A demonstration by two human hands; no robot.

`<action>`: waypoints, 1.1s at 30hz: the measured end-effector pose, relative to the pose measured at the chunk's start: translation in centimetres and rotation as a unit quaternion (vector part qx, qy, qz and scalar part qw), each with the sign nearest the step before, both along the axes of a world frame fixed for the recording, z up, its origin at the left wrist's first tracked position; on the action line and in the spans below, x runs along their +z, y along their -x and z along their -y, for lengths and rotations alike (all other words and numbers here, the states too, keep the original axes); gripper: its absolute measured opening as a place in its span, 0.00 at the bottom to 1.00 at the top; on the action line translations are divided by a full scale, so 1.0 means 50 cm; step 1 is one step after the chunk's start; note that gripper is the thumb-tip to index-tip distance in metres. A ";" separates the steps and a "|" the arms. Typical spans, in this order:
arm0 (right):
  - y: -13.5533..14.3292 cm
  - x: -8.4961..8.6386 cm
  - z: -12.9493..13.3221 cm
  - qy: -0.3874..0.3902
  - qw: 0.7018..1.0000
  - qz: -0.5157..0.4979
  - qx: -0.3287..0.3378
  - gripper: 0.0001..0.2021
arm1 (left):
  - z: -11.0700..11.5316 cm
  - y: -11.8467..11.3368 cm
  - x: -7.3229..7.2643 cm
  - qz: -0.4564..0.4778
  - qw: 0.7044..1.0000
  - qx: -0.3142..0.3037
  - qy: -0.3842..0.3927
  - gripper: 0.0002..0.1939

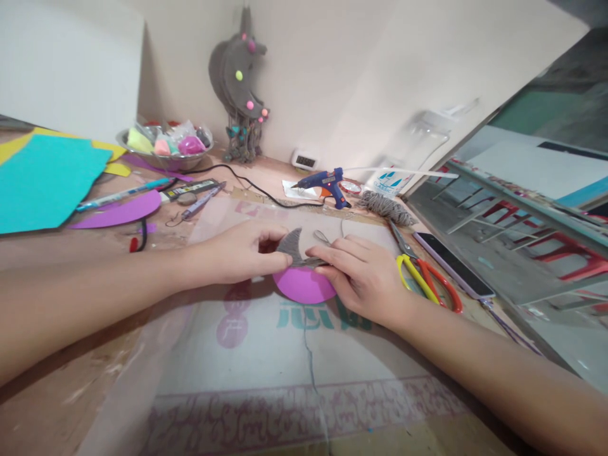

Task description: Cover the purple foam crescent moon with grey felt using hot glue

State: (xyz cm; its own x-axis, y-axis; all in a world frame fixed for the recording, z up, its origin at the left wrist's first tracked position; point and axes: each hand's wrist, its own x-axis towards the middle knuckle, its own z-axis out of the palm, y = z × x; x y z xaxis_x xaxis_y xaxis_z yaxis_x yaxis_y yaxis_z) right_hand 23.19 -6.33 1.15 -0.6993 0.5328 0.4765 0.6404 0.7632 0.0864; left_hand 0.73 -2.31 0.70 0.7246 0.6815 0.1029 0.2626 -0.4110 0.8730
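Observation:
A purple paper crescent [304, 286], partly wrapped in grey yarn [291, 246], is held low over the middle of the worktop. My left hand [242, 253] pinches its yarn-covered pointed end between thumb and fingers. My right hand [368, 275] is closed at the other side, thumb and forefinger pinching grey yarn against the paper's upper edge. A small loop of yarn stands up behind the right fingers. One loose strand [310, 361] trails down toward me over the printed plastic sheet [199, 367]. The right fingers hide part of the crescent.
Behind my hands lie a blue glue gun [332, 187] and a grey yarn bundle [387, 208]. Scissors [427, 278] and a phone [453, 265] are at right. Turquoise sheet [47, 183], pens and a metal bowl [166, 158] sit left. A yarn-wrapped moon [237, 82] hangs on the wall.

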 end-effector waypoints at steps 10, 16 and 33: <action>-0.001 -0.001 -0.001 -0.010 1.000 0.019 -0.009 0.12 | 0.000 0.000 0.000 -0.006 1.000 0.004 0.000 0.07; 0.001 0.000 0.000 -0.012 0.999 0.032 -0.011 0.12 | -0.002 0.001 -0.004 0.002 1.000 -0.015 0.010 0.05; 0.003 0.005 -0.002 -0.011 0.999 0.040 0.000 0.12 | -0.007 0.001 -0.004 0.000 0.999 -0.034 0.011 0.06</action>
